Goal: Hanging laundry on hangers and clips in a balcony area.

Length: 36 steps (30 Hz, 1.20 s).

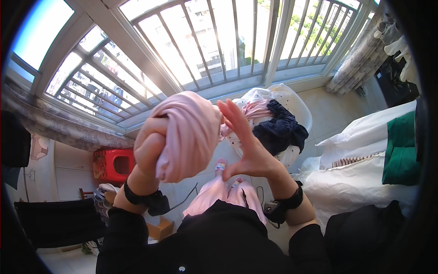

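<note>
A bundle of pink cloth (191,137) is held up in front of me, wrapped over itself. My left hand (150,140) grips its left side, with the fingers partly hidden by the folds. My right hand (248,147) is at the bundle's right edge, thumb and fingers spread wide; whether the fingertips touch the cloth is unclear. Beyond the right hand, a white plastic laundry basket (303,106) holds white dotted cloth, a pink piece and a dark navy garment (280,132).
A red plastic stool (113,166) stands at the left, near a black fabric chair (60,222). White clothes (362,174) and a green garment (400,150) are at the right. Barred windows (205,44) run along the front. An open cardboard box (160,228) lies on the floor.
</note>
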Each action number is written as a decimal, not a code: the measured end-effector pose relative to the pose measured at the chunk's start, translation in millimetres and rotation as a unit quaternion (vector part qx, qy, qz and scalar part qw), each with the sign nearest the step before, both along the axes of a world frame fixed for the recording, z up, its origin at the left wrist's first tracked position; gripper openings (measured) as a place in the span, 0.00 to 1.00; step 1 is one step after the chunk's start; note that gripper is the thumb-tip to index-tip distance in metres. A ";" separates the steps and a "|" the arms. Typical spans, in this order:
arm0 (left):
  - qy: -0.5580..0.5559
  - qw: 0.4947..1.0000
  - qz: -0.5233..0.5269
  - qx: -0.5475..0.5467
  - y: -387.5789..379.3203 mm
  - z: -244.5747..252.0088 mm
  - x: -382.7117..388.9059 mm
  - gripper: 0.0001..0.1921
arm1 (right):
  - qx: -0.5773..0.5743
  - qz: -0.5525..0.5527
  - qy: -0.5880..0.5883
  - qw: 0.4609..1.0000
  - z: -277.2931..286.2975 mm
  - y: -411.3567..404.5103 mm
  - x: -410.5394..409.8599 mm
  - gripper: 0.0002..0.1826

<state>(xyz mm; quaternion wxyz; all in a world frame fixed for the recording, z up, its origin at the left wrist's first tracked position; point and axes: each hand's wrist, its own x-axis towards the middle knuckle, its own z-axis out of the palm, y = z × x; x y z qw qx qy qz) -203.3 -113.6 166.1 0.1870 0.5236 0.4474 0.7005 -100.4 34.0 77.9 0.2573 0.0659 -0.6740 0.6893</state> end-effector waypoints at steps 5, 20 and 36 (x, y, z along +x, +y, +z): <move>0.091 0.966 0.154 -0.186 1.2 -13.5 22.5 0.16 | -0.337 0.108 -0.112 0.929 -28.1 -22.3 -23.7 0.20; -0.398 0.896 0.150 -0.126 -86.3 -83.4 13.1 0.20 | -0.350 0.297 -0.262 0.849 -27.0 -43.2 -21.9 0.22; -0.217 0.890 0.253 -0.311 -238.5 -94.6 40.0 0.27 | -0.137 0.076 -0.239 0.958 -59.6 -146.7 -28.2 0.06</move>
